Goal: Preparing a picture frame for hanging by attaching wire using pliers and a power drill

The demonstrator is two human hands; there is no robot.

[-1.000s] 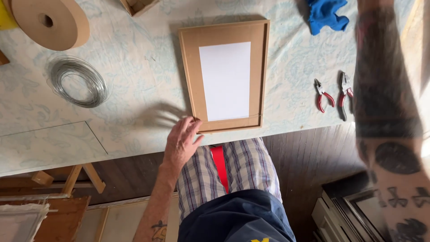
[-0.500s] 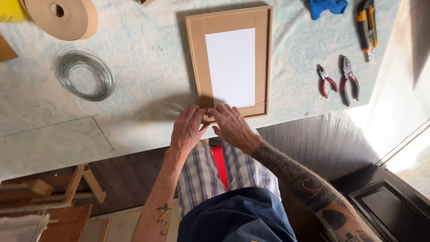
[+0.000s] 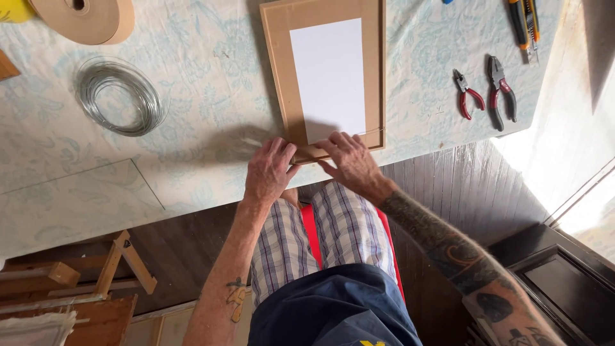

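Pale blue floral cloth covers the surface (image 3: 192,115), with dark wood floor showing below its near edge and sunlight coming in off to the right. Both hands sit at that near edge, on the bottom rail of a brown picture frame (image 3: 277,77) lying face down with a white backing sheet (image 3: 328,74) in its middle. The left hand (image 3: 269,170) has its grip clenched on the frame's lower left corner, fingers curled over the rail. The right hand (image 3: 349,160) is touching the rail right beside it, fingers pinched down on the frame; a thin wire (image 3: 371,131) runs out from under them toward the frame's right side, though I can't tell if it's actually pinched.

Further out to the left of the left hand there's a coil of silver wire (image 3: 118,96), and past that a big roll of brown paper tape (image 3: 86,19). Off to the right of the right hand lie two red-handled pliers (image 3: 483,95), with an orange utility knife (image 3: 524,22) beyond them.
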